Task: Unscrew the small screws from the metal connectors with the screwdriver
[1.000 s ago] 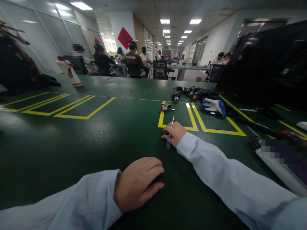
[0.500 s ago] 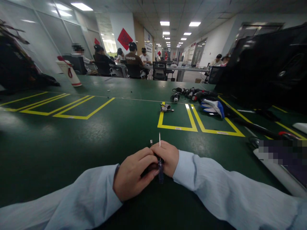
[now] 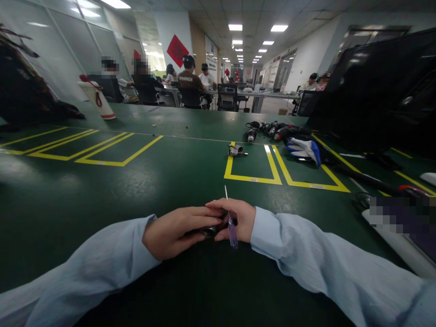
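Observation:
My two hands meet low on the dark green table (image 3: 102, 204). My right hand (image 3: 238, 220) is closed on a small screwdriver (image 3: 232, 229) with a clear purple handle; its thin metal shaft points away from me. My left hand (image 3: 173, 231) has its fingers wrapped over a small dark cylindrical part (image 3: 208, 231) that lies between the two hands. Most of that part is hidden by my fingers. Both arms wear pale blue sleeves.
Two small metal parts (image 3: 235, 151) lie at the far corner of a yellow-taped box. Behind them are several dark cylindrical parts (image 3: 269, 130) and blue-white gloves (image 3: 303, 150). A large black case (image 3: 374, 91) fills the right. A white-red cup (image 3: 97, 100) stands far left. People sit at distant tables.
My right hand brought the screwdriver back from the yellow box to my left hand. The left hand now grips the dark part, and both hands have shifted slightly left.

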Available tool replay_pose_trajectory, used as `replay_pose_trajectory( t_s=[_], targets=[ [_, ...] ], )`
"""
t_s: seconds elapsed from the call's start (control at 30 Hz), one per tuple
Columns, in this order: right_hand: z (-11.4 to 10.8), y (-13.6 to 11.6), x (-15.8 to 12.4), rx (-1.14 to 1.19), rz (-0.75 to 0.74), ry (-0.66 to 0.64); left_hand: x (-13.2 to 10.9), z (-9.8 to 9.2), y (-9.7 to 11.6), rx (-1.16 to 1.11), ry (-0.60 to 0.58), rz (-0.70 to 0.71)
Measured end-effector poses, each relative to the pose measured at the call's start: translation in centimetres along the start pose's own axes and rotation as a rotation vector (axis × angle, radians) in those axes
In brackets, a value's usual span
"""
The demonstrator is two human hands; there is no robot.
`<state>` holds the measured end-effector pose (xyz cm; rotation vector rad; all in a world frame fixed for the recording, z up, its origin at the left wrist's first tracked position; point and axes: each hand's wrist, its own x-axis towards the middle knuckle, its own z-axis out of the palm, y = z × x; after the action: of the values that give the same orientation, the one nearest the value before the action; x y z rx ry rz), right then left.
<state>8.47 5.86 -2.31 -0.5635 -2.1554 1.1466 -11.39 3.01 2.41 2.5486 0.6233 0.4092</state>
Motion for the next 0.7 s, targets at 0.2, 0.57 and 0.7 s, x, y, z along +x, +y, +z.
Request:
replay_pose_trajectory(
  t_s=[0.2, 0.57, 0.7],
  targets=[
    [-0.2, 0.0, 0.1, 0.072, 0.022, -0.039, 0.2, -0.8, 0.1, 0.121, -0.107, -0.053],
    [0.0, 0.4, 0.0, 0.204, -0.037, 0.046, -0.3, 1.2, -0.7, 0.371, 0.059, -0.002],
    [-0.3, 0.3, 0.0, 0.215, -0.043, 0.057, -0.6, 1.8, -1.0, 0.464, 0.134, 0.023]
  ],
)
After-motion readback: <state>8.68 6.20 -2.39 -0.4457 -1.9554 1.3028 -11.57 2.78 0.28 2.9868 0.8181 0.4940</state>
